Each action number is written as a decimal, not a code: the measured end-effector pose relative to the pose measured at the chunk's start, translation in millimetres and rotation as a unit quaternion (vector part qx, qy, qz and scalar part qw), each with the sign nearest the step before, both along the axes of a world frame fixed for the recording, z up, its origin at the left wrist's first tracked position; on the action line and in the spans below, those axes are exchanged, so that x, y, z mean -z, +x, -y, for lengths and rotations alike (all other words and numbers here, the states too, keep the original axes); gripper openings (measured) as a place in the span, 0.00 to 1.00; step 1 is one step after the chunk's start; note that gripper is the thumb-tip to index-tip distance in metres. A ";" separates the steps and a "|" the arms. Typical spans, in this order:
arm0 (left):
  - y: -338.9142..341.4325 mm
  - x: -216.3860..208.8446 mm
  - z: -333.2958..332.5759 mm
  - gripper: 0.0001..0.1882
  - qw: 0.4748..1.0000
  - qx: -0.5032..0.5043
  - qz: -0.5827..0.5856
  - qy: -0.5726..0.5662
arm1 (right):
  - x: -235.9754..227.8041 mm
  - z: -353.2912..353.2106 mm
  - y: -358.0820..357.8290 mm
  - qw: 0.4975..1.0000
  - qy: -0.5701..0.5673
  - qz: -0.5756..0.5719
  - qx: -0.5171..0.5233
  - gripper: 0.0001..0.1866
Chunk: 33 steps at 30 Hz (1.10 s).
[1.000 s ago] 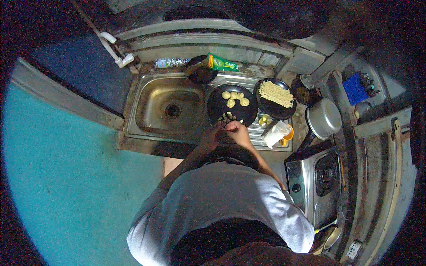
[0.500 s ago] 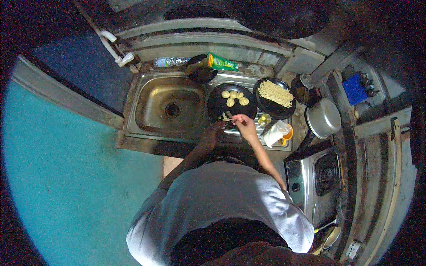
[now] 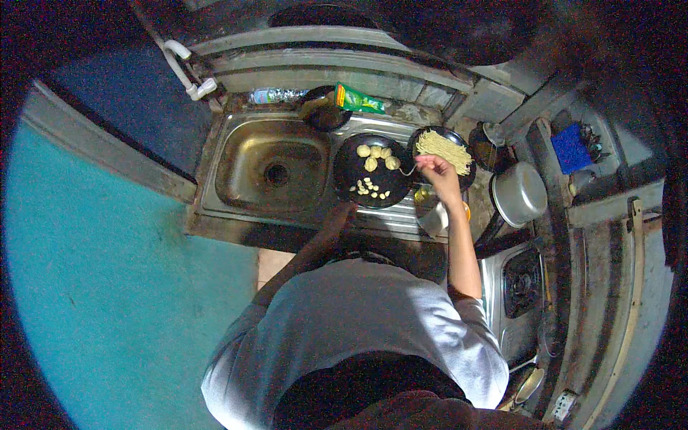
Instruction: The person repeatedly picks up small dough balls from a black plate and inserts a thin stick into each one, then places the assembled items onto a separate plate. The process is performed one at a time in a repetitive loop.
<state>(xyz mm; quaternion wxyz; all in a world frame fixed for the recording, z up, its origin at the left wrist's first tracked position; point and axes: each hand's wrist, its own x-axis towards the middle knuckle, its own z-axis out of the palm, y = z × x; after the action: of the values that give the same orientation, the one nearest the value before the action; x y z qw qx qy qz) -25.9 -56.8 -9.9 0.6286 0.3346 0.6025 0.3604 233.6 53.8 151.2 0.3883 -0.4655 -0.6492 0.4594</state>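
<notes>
My right hand is closed in a pinch at the near left edge of a dark plate heaped with pale noodle-like dough strips. A thin pale dough strip curls out of its fingers to the left. Beside it, a round black plate carries several pale dough balls and, nearer me, a scatter of small cut dough pieces. At that plate's near edge lies my left hand, dark in shadow; its fingers cannot be made out.
The metal sink basin is on the left. Behind stand a dark bowl, a green packet and a clear bottle. A white bag and an orange cup sit near my right forearm; a pot and stove are further right.
My right hand has moved right and away from me, from the black plate's near edge to the dough strips. My left hand has stayed low, and the small dough pieces now show fully.
</notes>
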 end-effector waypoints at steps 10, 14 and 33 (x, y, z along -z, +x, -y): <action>-1.8 -15.7 0.7 0.18 0.995 0.024 -0.055 0.080 | 1.4 -48.0 32.6 0.990 0.096 0.075 0.074 0.08; 0.2 -24.7 7.8 0.18 0.987 0.013 -0.085 0.138 | 11.6 -74.8 36.9 0.984 0.126 0.090 0.084 0.08; -3.2 -20.0 4.3 0.20 0.999 -0.015 -0.009 -0.029 | 141.4 -98.2 146.6 0.829 -0.043 0.478 0.287 0.15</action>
<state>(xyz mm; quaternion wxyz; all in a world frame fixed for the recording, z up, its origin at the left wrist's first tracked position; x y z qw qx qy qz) -29.1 -61.1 10.1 0.6270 0.3102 0.6231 0.3499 380.2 152.0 9.8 0.1238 -0.8085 -0.5705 0.0750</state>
